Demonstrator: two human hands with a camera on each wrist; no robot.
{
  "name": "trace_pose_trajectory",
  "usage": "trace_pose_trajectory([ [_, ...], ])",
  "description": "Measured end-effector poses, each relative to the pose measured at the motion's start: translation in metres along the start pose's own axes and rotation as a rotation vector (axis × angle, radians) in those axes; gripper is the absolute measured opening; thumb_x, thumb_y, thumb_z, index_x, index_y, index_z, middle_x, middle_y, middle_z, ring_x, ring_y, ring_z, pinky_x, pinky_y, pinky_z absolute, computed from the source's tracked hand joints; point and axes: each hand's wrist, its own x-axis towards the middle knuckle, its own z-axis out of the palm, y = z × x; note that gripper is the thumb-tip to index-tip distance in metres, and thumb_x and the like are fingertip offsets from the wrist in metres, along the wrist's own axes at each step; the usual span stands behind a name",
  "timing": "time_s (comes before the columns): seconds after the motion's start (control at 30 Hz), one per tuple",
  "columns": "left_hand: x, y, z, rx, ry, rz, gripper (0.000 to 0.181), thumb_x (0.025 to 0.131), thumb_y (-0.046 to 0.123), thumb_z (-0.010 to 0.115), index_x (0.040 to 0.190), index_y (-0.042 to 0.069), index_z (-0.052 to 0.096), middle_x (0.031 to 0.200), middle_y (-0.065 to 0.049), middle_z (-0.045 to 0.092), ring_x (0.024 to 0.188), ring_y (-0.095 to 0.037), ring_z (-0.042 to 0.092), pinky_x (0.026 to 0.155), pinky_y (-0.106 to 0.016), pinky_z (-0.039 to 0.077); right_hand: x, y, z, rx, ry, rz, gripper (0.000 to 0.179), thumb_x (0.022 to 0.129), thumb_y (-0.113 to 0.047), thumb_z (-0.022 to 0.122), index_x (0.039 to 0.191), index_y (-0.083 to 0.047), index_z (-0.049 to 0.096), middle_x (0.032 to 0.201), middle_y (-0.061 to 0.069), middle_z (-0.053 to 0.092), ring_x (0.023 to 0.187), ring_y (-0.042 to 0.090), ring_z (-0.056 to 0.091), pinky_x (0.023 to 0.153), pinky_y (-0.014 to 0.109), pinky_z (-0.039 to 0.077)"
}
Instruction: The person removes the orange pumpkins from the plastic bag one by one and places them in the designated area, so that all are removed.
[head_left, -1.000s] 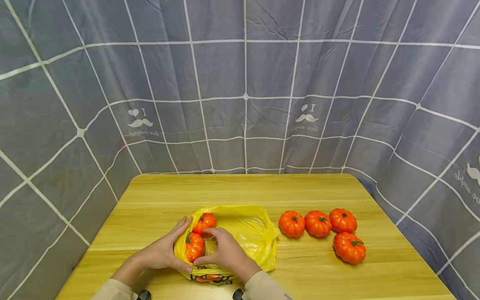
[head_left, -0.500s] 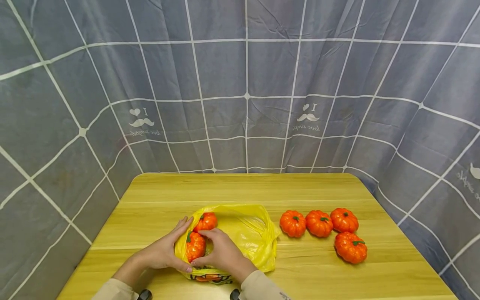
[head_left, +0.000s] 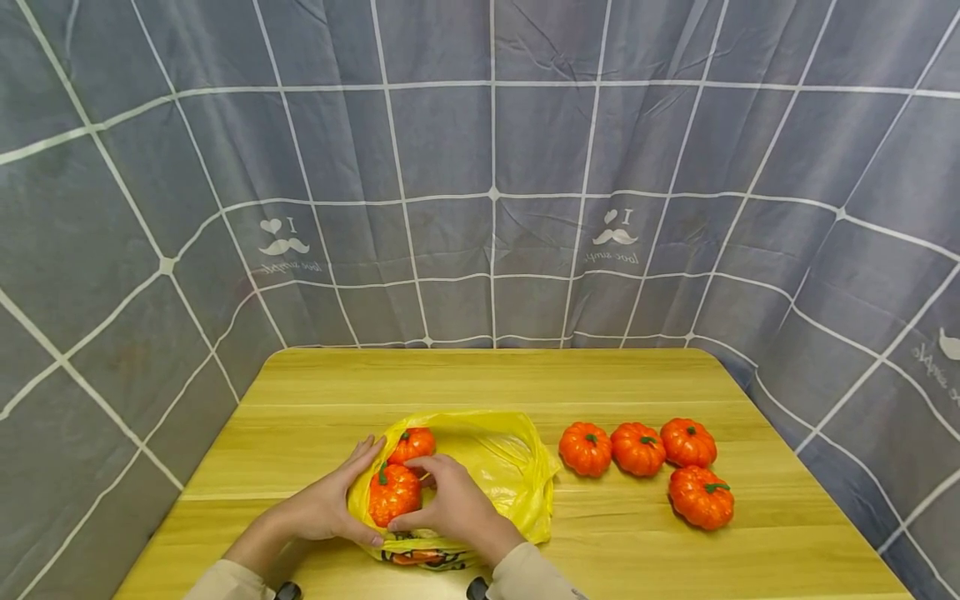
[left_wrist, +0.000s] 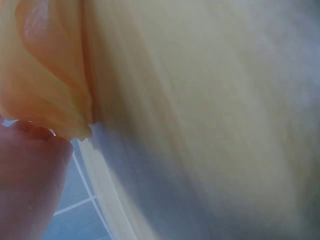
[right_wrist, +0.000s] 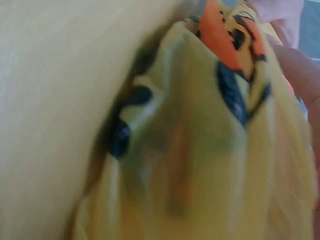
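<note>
A yellow plastic bag point(head_left: 502, 467) lies with its mouth spread upward on the wooden table in the head view. Two small orange pumpkins sit inside its left part: a far pumpkin point(head_left: 412, 444) and a near pumpkin point(head_left: 393, 498) with a green stem. My left hand point(head_left: 326, 500) holds the bag's left rim, thumb at the front and fingers at the back. Reaching into the mouth, my right hand point(head_left: 453, 508) has its thumb and fingers about the near pumpkin's right side. The left wrist view shows the left hand point(left_wrist: 30, 175) against the bag's edge.
Several more orange pumpkins stand on the table right of the bag, among them a leftmost pumpkin point(head_left: 585, 449) and a front pumpkin point(head_left: 701, 497). A grey curtain point(head_left: 547, 267) with white grid lines hangs behind and beside the wooden table point(head_left: 480, 379).
The near pumpkin has turned and shifted slightly right in the bag, and more of it shows. The right hand has made small moves beside it. The left hand stays on the rim.
</note>
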Motion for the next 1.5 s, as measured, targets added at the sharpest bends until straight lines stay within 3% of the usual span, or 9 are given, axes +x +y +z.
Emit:
trace_pose_trajectory([
  [0.37,0.0,-0.002,0.002,-0.013,-0.011,-0.002,0.127,0.07,0.028,0.094,0.163,0.011,0.009,0.163,-0.029,-0.01,0.146,-0.05,-0.013,0.106,-0.077,0.002,-0.012,0.001,-0.02,0.031,-0.006,0.019,0.073,0.067,-0.043,0.094,0.127,-0.015,0.065,0.108,-0.009,0.06,0.098,0.015,0.064,0.081,0.028,0.054],
  [0.73,-0.001,0.0,0.002,-0.014,-0.005,-0.001,0.129,0.069,0.028,0.094,0.163,0.01,0.008,0.162,-0.029,-0.012,0.146,-0.051,-0.015,0.106,-0.075,-0.001,-0.026,0.009,-0.046,0.089,0.044,0.026,0.072,0.069,-0.043,0.093,0.129,-0.019,0.063,0.116,-0.004,0.063,0.102,0.02,0.064,0.088,0.039,0.055],
  [1.0,0.0,-0.001,0.002,-0.006,-0.009,0.013,0.129,0.07,0.029,0.094,0.163,0.012,0.007,0.163,-0.028,-0.013,0.146,-0.05,-0.014,0.105,-0.078,0.002,-0.043,0.026,-0.07,0.123,0.126,0.023,0.07,0.069,-0.038,0.094,0.128,-0.016,0.063,0.122,0.003,0.061,0.104,0.026,0.064,0.089,0.048,0.055],
  [1.23,0.0,0.0,0.004,-0.005,-0.005,0.005,0.13,0.069,0.029,0.094,0.163,0.009,0.007,0.162,-0.029,-0.012,0.146,-0.05,-0.013,0.105,-0.077,0.001,-0.061,0.042,-0.089,0.085,0.207,0.05,0.071,0.069,-0.039,0.094,0.128,-0.016,0.063,0.125,0.007,0.062,0.103,0.027,0.064,0.088,0.048,0.055],
  [1.5,-0.001,0.002,0.003,-0.001,-0.005,0.0,0.129,0.07,0.028,0.094,0.163,0.011,0.006,0.163,-0.028,-0.012,0.146,-0.051,-0.013,0.105,-0.078,0.002,-0.085,0.054,-0.117,0.091,0.342,0.098,0.07,0.064,-0.032,0.097,0.124,-0.012,0.066,0.11,0.002,0.066,0.098,0.019,0.065,0.09,0.047,0.054],
])
